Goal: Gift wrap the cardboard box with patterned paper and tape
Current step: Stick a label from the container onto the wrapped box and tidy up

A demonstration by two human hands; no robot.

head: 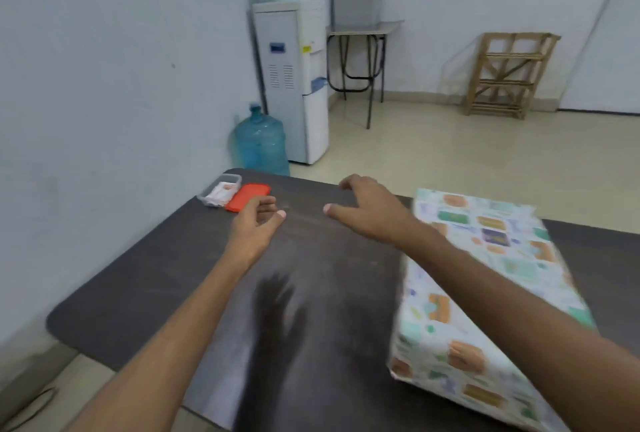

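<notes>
- Dark counter [145,279] takes up most of the view.
- Box [485,293], fully covered in patterned paper, sits on the counter's right side, under the right forearm.
- Right hand [370,209] hangs above the counter just left of the box, grip wide, nothing in it.
- Left hand [256,223] is up near the far left corner, fingers loosely curled, grip empty too.
- Red lid [247,197] lies just past the left hand, touching a small clear tub [218,194].
</notes>
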